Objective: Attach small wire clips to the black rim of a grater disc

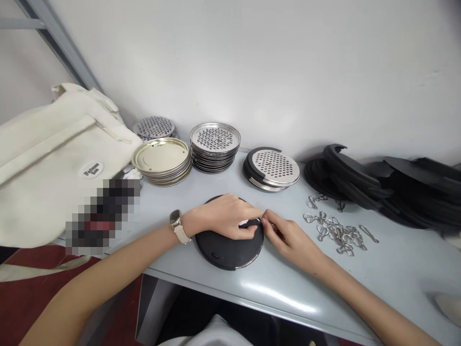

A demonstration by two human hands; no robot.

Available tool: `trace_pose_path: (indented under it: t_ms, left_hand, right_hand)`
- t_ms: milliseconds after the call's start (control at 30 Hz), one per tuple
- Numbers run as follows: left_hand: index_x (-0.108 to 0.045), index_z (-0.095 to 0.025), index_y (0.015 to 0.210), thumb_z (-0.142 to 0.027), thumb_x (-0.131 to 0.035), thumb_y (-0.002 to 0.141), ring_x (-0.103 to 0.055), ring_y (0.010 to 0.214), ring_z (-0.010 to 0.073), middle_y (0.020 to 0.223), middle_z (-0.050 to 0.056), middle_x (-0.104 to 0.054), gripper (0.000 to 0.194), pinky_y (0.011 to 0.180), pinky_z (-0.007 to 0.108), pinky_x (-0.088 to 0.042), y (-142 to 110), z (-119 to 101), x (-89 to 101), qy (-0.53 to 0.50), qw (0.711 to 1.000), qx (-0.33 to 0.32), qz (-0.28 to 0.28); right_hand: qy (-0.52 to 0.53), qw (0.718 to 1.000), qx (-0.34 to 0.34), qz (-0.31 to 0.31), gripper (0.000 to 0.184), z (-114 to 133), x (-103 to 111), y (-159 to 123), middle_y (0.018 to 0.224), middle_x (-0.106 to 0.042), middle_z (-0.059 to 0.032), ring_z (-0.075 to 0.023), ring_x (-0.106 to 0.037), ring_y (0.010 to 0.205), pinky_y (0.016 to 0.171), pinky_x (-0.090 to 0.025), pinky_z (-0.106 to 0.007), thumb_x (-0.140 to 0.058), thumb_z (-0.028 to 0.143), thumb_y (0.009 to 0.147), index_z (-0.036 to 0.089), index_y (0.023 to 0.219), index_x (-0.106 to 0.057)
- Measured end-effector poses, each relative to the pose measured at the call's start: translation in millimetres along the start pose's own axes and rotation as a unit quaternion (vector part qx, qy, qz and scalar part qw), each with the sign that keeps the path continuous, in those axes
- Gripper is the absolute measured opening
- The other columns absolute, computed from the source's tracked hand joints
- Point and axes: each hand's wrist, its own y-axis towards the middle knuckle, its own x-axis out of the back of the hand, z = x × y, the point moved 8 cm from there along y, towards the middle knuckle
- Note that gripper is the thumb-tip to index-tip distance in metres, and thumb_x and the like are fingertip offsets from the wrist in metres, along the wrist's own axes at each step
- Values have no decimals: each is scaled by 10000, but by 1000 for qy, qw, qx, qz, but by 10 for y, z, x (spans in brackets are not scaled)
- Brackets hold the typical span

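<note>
A black round disc (230, 250) with a thin shiny edge lies on the table in front of me, a small slot near its lower left. My left hand (228, 218), with a watch on its wrist, rests over the disc, thumb and forefinger closed about its black rim at the right. Touching that same edge, my right hand (286, 235) pinches a small metal piece, of which only a glint shows; the fingers hide the rest. Right of my right hand lies a loose pile of metal ring clips (336, 230).
Along the wall stand gold-coloured round lids (162, 156), stacked metal grater discs (215, 139) and perforated discs with black rims (275, 166). Black round covers (353, 178) are heaped at the right. A cream bag (61, 163) leans at the left. The table's front edge (216, 292) is close to me.
</note>
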Motion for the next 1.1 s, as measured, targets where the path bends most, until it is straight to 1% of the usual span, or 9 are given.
trace_pose_path:
  t_ms: [167,367,533,600,700,800,900,1100]
  left_hand:
    - [-474,-179,736,-269,-483,817,-481,525,120,591,-8,-532,122,494,282,-243,12,-35,-20,-2,1000,4,-14]
    - [-459,-183,736,-307,-481,818,-469,502,125,591,-7,-542,151,486,280,-227,11,-6,-37,15,1000,25,-8]
    - [-467,-185,852,-336,-472,829,-465,480,140,577,-9,-546,153,474,279,-210,19,1,-19,38,998,46,4]
    - [-468,-184,886,-330,-466,833,-472,481,143,587,-7,-553,155,468,279,-210,21,-12,-13,40,998,41,7]
    - [-476,-184,886,-306,-458,841,-495,507,142,627,1,-575,131,471,277,-223,22,-33,-14,34,999,26,10]
    - [-486,-182,868,-283,-466,838,-508,529,140,655,7,-588,107,477,276,-233,19,-42,-14,23,1000,12,5]
    - [-486,-184,843,-280,-478,833,-507,528,140,637,2,-572,97,477,280,-241,12,-48,-5,12,1000,-3,-3]
    - [-494,-189,804,-302,-518,799,-467,508,127,581,-21,-528,116,506,261,-261,-3,10,0,-35,999,9,10]
  right_hand:
    - [-12,1000,13,1,228,16,20,2,567,-365,65,-103,-386,478,498,-285,-229,-307,309,959,228,747,-322]
    - [-50,999,18,4,227,36,35,9,547,-367,61,-102,-373,464,487,-275,-227,-316,281,941,223,721,-331]
    - [-95,995,23,6,215,31,29,-2,543,-404,55,-105,-388,454,489,-275,-234,-327,266,933,219,725,-354]
    - [-102,994,29,10,203,31,23,-1,559,-437,46,-109,-413,463,494,-285,-236,-319,261,937,216,750,-383]
    - [-109,993,41,17,184,39,13,3,584,-487,32,-116,-444,469,500,-302,-242,-308,252,941,207,815,-436]
    - [-121,991,49,20,205,49,14,3,573,-496,28,-121,-449,462,497,-306,-246,-300,258,945,203,832,-461]
    - [-125,990,64,23,220,69,14,-2,585,-516,20,-122,-457,470,504,-312,-249,-298,266,949,203,838,-476]
    - [-163,983,77,30,249,113,-5,-3,610,-523,10,-130,-456,497,528,-308,-255,-285,285,960,199,831,-480]
